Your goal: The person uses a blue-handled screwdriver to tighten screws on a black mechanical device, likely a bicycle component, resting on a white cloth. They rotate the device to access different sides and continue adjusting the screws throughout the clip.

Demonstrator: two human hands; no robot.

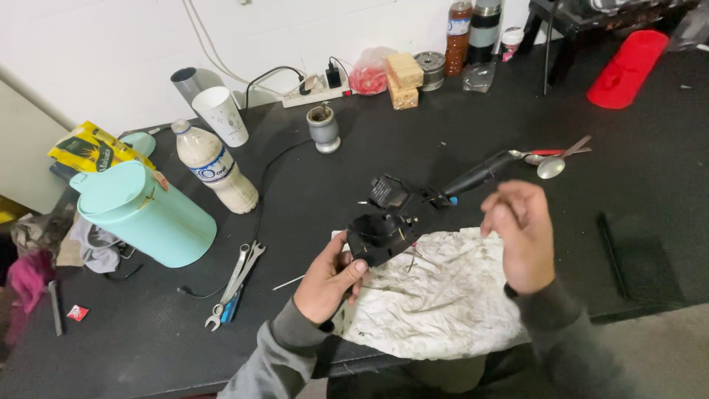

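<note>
The red tray is cut off top right; the right hand's fingertips look blurred

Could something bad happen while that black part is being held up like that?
Maybe. The left hand holds the black part by one end only, so it might slip and drop onto the cloth. Thin wires stick out of it and could snag or bend. The right hand is off the part, so nothing steadies its long stalk, which points toward the spoon.

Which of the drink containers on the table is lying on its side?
The plastic bottle with the white cap lies tipped over beside the turquoise jug; the white paper cup and small grey cup stand upright.
</note>
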